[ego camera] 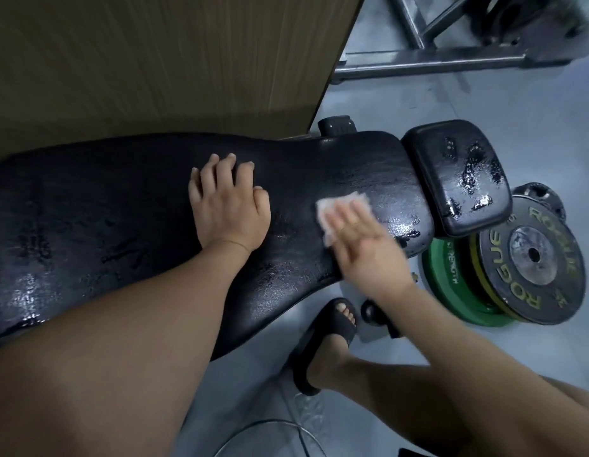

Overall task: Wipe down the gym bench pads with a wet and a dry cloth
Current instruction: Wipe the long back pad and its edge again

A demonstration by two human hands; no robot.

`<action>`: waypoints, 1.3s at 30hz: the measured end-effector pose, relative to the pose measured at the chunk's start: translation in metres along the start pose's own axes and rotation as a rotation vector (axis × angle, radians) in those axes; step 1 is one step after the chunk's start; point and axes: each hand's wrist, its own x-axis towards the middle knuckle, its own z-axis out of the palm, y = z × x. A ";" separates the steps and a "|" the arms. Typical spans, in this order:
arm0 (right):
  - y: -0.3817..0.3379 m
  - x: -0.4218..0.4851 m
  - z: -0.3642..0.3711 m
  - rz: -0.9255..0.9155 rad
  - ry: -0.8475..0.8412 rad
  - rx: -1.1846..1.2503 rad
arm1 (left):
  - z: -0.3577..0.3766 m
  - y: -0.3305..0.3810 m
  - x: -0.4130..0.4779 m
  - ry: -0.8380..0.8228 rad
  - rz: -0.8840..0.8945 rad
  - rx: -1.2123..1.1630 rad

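The right hand (362, 239), blurred, lies flat with straight fingers on a pale cloth (334, 206), pressing it to the narrow end of the long pad (105, 209); the left hand (228, 206) rests on the same pad, fingers loosely bent, holding nothing. Beyond the cloth sits the small pad (458, 176), glossy in streaks; stacked weight plates (530, 255) lie on the floor beside it.
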 end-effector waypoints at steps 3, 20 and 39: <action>-0.008 0.004 0.000 0.250 0.039 -0.012 | -0.001 0.001 0.002 0.001 0.010 -0.016; -0.046 -0.067 0.003 0.229 0.050 0.004 | -0.018 0.020 -0.086 -0.280 0.154 0.073; 0.081 -0.018 -0.008 0.468 -0.085 0.000 | -0.013 0.042 -0.106 -0.318 0.219 0.229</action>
